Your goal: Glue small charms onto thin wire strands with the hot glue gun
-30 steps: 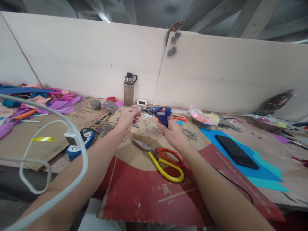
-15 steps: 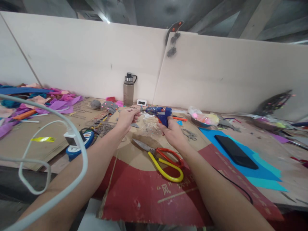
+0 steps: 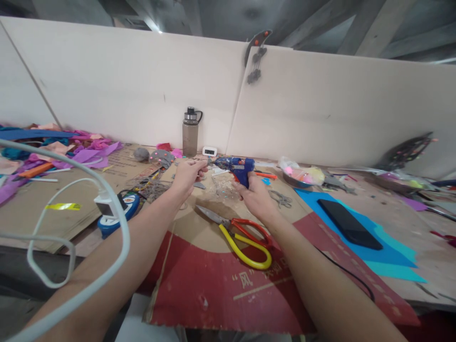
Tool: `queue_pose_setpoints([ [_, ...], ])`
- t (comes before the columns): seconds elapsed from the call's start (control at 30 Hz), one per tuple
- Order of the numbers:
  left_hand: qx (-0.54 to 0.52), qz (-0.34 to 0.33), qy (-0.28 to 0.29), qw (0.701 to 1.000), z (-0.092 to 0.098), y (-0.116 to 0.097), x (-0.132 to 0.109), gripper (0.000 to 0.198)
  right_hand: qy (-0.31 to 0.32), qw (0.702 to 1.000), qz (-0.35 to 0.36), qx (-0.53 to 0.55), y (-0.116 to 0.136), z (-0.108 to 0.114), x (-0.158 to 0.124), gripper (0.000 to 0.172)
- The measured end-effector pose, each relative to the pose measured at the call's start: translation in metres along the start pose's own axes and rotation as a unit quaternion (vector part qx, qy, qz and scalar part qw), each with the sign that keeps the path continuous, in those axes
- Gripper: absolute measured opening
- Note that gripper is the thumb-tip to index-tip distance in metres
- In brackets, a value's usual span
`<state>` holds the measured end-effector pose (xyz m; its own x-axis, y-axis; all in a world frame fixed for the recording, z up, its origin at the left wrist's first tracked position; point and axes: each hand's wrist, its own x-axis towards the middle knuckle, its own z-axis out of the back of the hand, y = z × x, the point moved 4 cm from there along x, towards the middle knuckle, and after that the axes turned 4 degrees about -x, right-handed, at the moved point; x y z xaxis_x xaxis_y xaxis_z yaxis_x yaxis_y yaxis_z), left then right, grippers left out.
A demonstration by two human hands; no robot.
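Observation:
A blue hot glue gun [image 3: 239,166] is held by its handle in my right hand [image 3: 253,192], its nozzle pointing left. My left hand [image 3: 188,175] is closed in a pinch at the nozzle's tip; a small grey piece seems to be between the fingertips, too small to name. Below both hands, scissors [image 3: 240,232] with one red and one yellow handle lie on the red and tan cardboard [image 3: 199,285]. Dried glue and scraps [image 3: 223,187] cover the cardboard under the glue gun.
A water bottle [image 3: 190,135] and a small digital clock [image 3: 209,151] stand by the white partition. A black phone [image 3: 349,223] rests on blue sheets [image 3: 388,254] at right. At left are a blue power strip [image 3: 119,213], a looping white cable [image 3: 124,232] and colourful fabric scraps [image 3: 81,156].

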<state>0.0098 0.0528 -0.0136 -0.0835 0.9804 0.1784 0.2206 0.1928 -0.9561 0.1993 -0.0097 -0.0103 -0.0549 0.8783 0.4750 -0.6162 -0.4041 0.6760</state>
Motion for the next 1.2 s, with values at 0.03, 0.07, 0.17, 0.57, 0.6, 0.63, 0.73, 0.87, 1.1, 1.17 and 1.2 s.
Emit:
queue_pose_setpoints([
  [0.03,-0.001,0.000,0.000,1.000,-0.0004,-0.0003,-0.0002,0.025,0.002,1.000,-0.001,0.000,-0.0001,-0.0002,-0.0002,0.017],
  [0.07,-0.003,-0.001,0.000,1.000,-0.0008,-0.0007,-0.0005,0.025,0.003,1.000,-0.003,0.001,-0.0002,-0.0003,-0.0003,0.018],
  [0.17,-0.011,0.003,0.000,1.000,-0.0015,-0.0025,-0.0016,0.024,0.004,1.000,-0.008,0.000,-0.0007,0.0006,-0.0001,0.018],
  [0.57,-0.023,0.019,0.000,1.000,-0.0031,-0.0020,-0.0020,0.024,0.004,1.000,-0.012,0.020,0.0003,0.0033,0.0010,0.022],
  [0.6,-0.024,0.022,-0.001,0.999,-0.0027,-0.0013,-0.0013,0.024,0.005,1.000,-0.014,0.019,0.0010,0.0035,0.0008,0.022],
  [0.63,-0.024,0.023,-0.001,0.999,-0.0022,-0.0007,-0.0006,0.025,0.005,1.000,-0.015,0.019,0.0016,0.0039,0.0006,0.022],
  [0.73,-0.026,0.022,0.000,0.999,-0.0014,0.0007,0.0010,0.026,0.001,1.000,-0.015,0.019,0.0020,0.0045,0.0005,0.021],
  [0.87,-0.033,0.019,0.002,0.999,-0.0022,0.0003,0.0007,0.028,0.005,1.000,-0.015,0.013,-0.0005,0.0027,0.0008,0.017],
  [1.1,-0.040,0.025,-0.001,0.999,-0.0028,-0.0024,-0.0022,0.025,-0.002,1.000,-0.010,0.024,-0.0026,0.0028,0.0012,0.017],
  [1.17,-0.042,0.025,0.001,0.999,-0.0034,-0.0029,-0.0026,0.024,-0.002,1.000,-0.004,0.023,-0.0021,0.0030,0.0013,0.017],
  [1.2,-0.043,0.024,0.002,0.999,-0.0037,-0.0030,-0.0027,0.024,-0.001,1.000,-0.001,0.021,-0.0017,0.0029,0.0012,0.017],
])
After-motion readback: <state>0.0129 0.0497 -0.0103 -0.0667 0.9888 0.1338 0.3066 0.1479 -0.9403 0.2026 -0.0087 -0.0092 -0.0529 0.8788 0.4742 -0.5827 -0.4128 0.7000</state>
